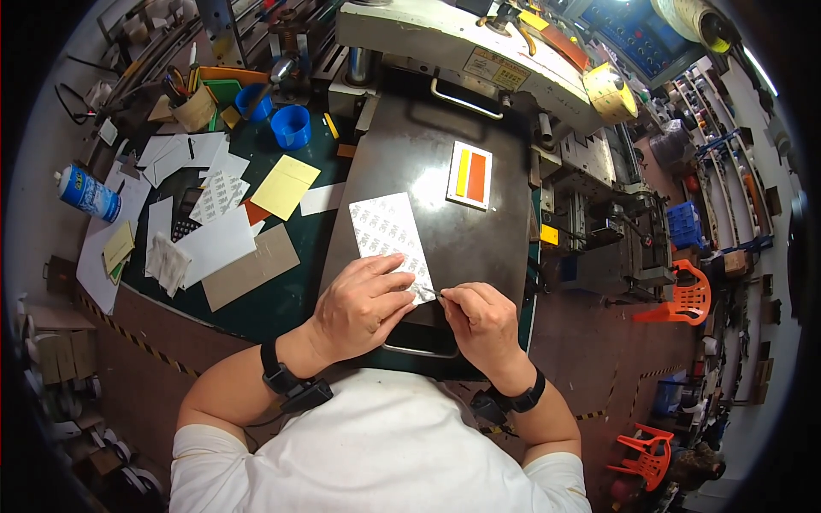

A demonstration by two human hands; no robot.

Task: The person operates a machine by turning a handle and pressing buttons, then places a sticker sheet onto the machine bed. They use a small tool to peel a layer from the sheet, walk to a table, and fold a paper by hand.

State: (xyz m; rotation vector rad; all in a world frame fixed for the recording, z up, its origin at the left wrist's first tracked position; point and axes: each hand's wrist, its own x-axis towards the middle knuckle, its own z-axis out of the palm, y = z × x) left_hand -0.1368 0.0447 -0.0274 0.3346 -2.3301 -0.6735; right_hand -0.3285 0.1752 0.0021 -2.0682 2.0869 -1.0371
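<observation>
A white sheet (386, 224) with a repeating grey print lies on the dark metal plate (505, 248) in front of me. My left hand (363, 303) rests over the sheet's near end, its fingers stretched out and pressing it down. At the sheet's lower right corner, my right hand (481, 321) pinches a thin, pointed tool (433, 292). The tool's tip reaches the sheet close to my left fingertips; its exact kind is too small to tell. Farther up the plate, apart from both hands, sits a white rectangular piece (469, 175) with a yellow and a red strip.
A press machine (428, 38) with a metal handle (466, 101) stands behind the plate. Left on the green table are a yellow pad (285, 186), loose sheets, a blue cup (291, 128) and a spray can (88, 195). An orange chair (684, 295) stands to the right.
</observation>
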